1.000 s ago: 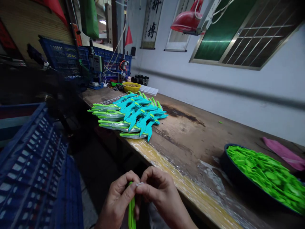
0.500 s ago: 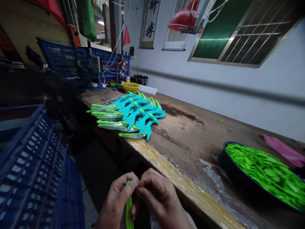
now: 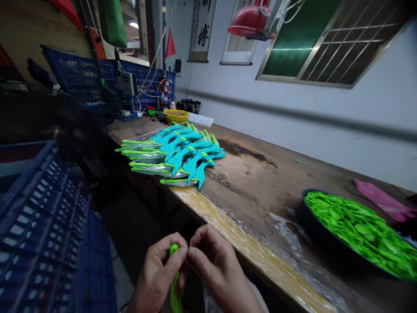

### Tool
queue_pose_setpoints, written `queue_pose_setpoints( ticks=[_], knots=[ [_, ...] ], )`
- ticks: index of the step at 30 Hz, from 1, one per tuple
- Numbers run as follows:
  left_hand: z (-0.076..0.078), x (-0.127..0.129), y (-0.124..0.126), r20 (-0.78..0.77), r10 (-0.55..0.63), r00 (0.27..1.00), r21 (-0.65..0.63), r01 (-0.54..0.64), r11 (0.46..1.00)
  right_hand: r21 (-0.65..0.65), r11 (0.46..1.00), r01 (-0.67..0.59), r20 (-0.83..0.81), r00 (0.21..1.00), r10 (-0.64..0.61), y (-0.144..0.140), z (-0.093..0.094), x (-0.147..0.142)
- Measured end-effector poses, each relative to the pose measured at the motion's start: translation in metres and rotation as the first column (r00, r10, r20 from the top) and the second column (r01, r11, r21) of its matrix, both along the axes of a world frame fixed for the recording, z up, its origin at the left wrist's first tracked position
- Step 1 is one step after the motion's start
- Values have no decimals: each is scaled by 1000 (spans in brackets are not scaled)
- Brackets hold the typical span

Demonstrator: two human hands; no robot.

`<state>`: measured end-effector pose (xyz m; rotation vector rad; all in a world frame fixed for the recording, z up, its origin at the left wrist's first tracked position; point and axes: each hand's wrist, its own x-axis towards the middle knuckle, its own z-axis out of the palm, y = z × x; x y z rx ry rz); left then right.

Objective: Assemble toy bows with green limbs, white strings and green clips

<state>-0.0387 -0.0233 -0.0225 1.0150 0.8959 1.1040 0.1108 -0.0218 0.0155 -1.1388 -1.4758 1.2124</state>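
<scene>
From the head camera, we see both hands low in the frame, below and in front of the counter's [image 3: 260, 256] near edge, not resting on it. Our left hand [image 3: 156, 278] is closed around a slim bright green plastic piece [image 3: 173, 282], whose long axis runs nearly straight up and down in the picture; its rounded top pokes out just above the left fingers [image 3: 172, 261] and its lower end runs off the bottom edge. Our right hand [image 3: 216, 269] comes in from the right, its fingertips pinched narrow and touching the left fingertips right at the top of the piece. Whether something small is nipped between them we cannot tell. So the piece lies in the left hand, to the left of the right fingers, and the meeting point is at its upper end.

Further off on the counter, well apart from the hands, lies a fanned pile of teal-and-green bagged items [image 3: 172, 154]. To the right sits a dark round tray [image 3: 309, 226] heaped with loose green parts, with a pink cloth [image 3: 378, 198] behind it. A blue crate [image 3: 45, 243] stands on the left.
</scene>
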Motion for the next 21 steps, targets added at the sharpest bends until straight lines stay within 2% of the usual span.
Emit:
queue_pose_setpoints(
  ticks=[2, 4, 6, 8, 11, 15, 17, 21],
  knots=[
    [-1, -1, 1, -18, -38, 999, 19, 39, 999, 13, 999, 35, -5, 999, -35, 1, -5, 0],
    [-2, -2, 2, 12, -56, 998, -13, 56, 998, 183, 981, 63, 60, 995, -75, 1, -10, -1],
    [-5, -2, 3, 65, -67, 996, -45, 70, 997, 410, 910, 56, 145, 981, -126, -1, -13, -2],
    [-8, -2, 3, 112, -82, 990, -59, 89, 994, 562, 827, 20, 200, 967, -159, -4, -14, -3],
    [-12, -3, 2, 168, -95, 981, -95, 112, 989, 663, 748, -20, 266, 941, -211, -6, -15, -5],
    [-16, -2, 1, 211, -79, 974, -140, 110, 984, 751, 655, -80, 392, 853, -344, -5, -18, -9],
    [-16, -2, 1, 208, -63, 976, -152, 96, 984, 756, 651, -73, 403, 835, -374, -4, -20, -10],
    [-15, -2, 1, 177, -55, 983, -135, 80, 988, 696, 715, 68, 301, 877, -376, -5, -20, -9]
  ],
)
